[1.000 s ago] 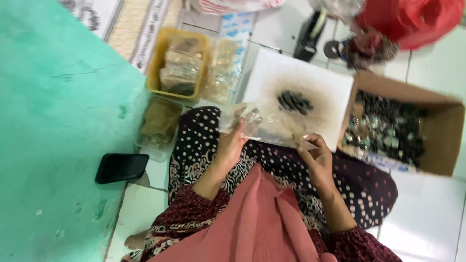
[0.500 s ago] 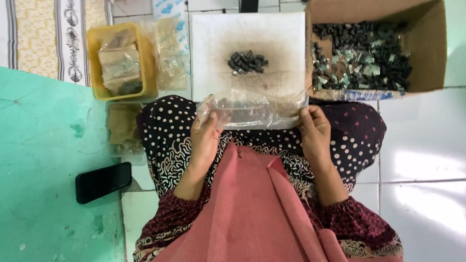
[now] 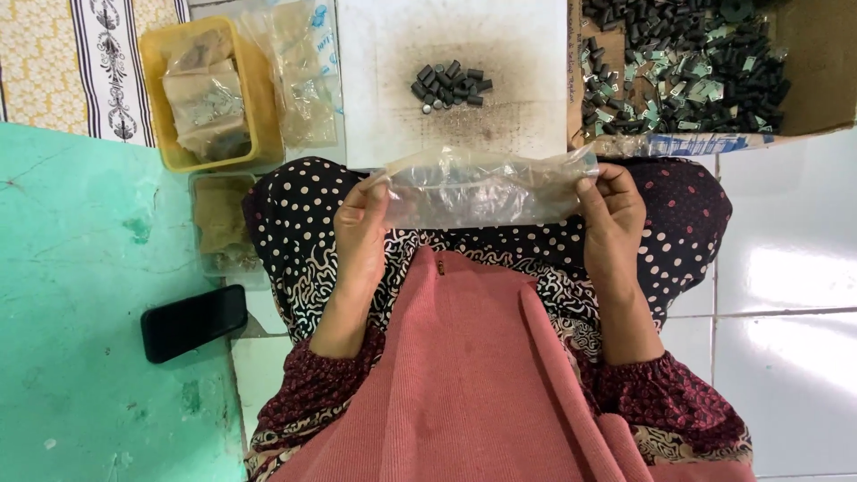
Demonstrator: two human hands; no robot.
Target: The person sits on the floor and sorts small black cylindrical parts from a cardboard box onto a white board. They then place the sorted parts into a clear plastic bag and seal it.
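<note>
Since half a second ago, the clear plastic bag (image 3: pixel 482 187) has been stretched wider, and is now held taut at centre frame above the lap. Its ends are pinched by the left hand (image 3: pixel 361 223) and the right hand (image 3: pixel 611 214), fingers pressed shut on the film. Behind it, a small heap of dark cylinders (image 3: pixel 450 87) is seen on a white board (image 3: pixel 536 54). At upper right, a cardboard box (image 3: pixel 808 71) of parts is cut off by the frame. The yellow tub's (image 3: pixel 259 98) contents are hard to make out. A black phone (image 3: pixel 194 322) lies at lower left.
</note>
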